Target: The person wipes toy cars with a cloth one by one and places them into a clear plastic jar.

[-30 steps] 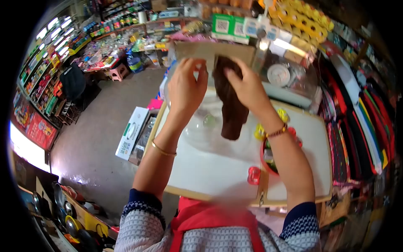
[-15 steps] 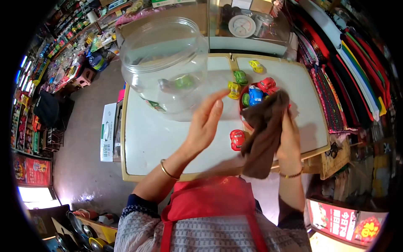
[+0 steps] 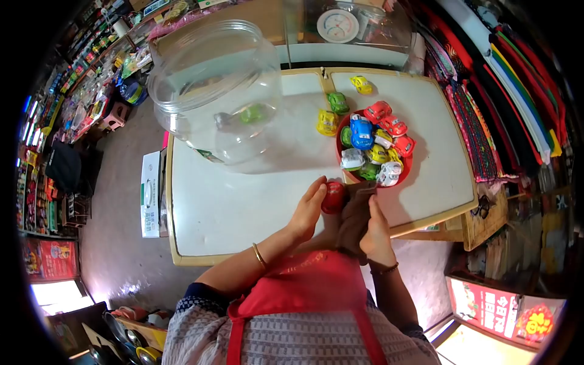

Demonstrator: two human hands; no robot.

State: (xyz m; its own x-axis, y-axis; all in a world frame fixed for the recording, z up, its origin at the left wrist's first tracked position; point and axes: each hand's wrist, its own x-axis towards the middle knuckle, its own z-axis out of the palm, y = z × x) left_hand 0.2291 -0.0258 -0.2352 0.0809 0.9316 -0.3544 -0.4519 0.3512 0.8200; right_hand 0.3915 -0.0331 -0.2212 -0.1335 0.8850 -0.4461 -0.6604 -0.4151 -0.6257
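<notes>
- Resting beside a red toy car (image 3: 333, 198), the left grip (image 3: 308, 210) is holding its fingers extended; whether it is pinching the car, the view is not telling.
- The right grip (image 3: 377, 238) is lying flat-handed along a bunched brown cloth (image 3: 354, 222); its thumb is hiding, so its closure is staying unclear.
- The car is sitting between left fingers and cloth, just below a red bowl (image 3: 407, 173) of toy cars, on or over the bench (image 3: 243, 213).
- A loose hold could be risking a drop off the near edge; trailing cloth could be snagging the heaped cars.
- Cloth is covering the car's right side; whether a green toy car (image 3: 251, 113) is lying inside or behind the clear jar (image 3: 213, 91) is remaining uncertain.
</notes>
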